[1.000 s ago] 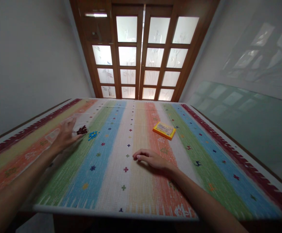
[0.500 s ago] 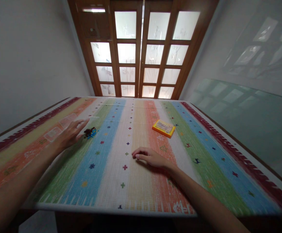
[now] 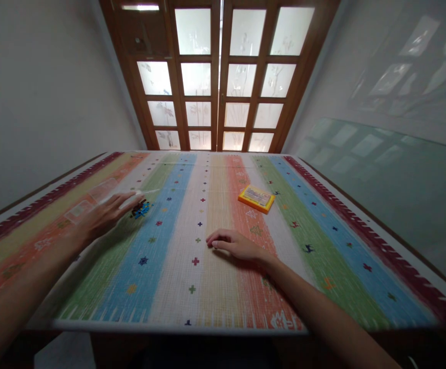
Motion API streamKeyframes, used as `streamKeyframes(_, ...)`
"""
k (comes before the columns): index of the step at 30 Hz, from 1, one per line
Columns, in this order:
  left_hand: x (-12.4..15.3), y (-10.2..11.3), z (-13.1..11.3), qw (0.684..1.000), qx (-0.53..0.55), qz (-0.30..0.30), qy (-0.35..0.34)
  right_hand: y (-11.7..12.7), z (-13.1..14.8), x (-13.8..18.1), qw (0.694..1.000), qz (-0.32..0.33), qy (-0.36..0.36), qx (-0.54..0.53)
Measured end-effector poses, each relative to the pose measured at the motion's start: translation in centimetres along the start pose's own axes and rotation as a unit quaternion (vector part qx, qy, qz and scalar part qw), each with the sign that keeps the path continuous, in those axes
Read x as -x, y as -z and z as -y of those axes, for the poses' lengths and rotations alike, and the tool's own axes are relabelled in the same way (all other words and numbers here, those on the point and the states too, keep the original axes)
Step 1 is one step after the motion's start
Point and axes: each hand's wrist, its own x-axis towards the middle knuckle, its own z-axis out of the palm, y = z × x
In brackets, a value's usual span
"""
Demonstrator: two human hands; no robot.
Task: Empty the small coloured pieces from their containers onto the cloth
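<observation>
My left hand (image 3: 111, 210) is over the left part of the table, its fingers closed around a thin white pointed tool (image 3: 151, 191) whose tip sticks out to the right. What kind of tool it is I cannot make out. Just under and beside those fingers lies a small heap of blue and dark brown pieces (image 3: 141, 209). My right hand (image 3: 236, 245) rests on the cloth near the middle, fingers loosely bent and the thumb apart, holding nothing. Beyond it to the right lies a flat yellow box (image 3: 256, 199) with a clear, printed top.
Two flat clear packets (image 3: 79, 211) lie left of my left hand, partly hard to see against the cloth. A striped tablecloth (image 3: 176, 246) covers the table. Walls stand on both sides, and wooden doors with glass panes (image 3: 215, 82) are at the far end.
My left hand has closed on the white tool, which now shows between the fingers and has shifted slightly right. My right hand stays put; the view has tilted a little.
</observation>
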Motion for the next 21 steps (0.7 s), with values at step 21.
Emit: streamKeyframes(21, -6.7, -1.4, 0.6, 0.902, 0.148, -0.110, 0.391, 0.1, 0.2, 0.1, 1.000, -0.003, -0.007, -0.012)
